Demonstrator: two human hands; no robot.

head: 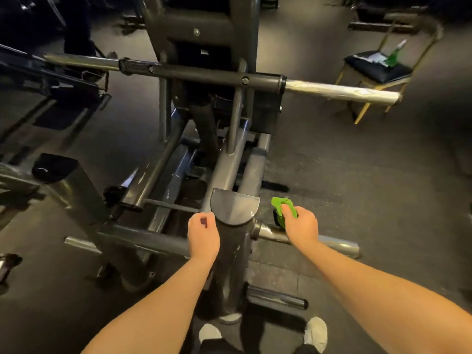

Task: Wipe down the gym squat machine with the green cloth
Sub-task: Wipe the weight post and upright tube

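The dark grey squat machine (pixel 204 103) fills the middle of the head view, with a capped upright post (pixel 233 208) right in front of me. My right hand (pixel 300 223) grips the bunched green cloth (pixel 281 206) over the inner end of the steel weight peg (pixel 314 241) that sticks out to the right of the post. My left hand (pixel 203 235) rests against the left side of the post, fingers curled, holding nothing that I can see.
A long steel bar (pixel 342 89) crosses the machine higher up. A gold-legged chair (pixel 378 70) with a green spray bottle (pixel 394 53) stands at the back right. Another machine (pixel 51 80) is on the left. My shoes (pixel 315 333) stand on the dark rubber floor.
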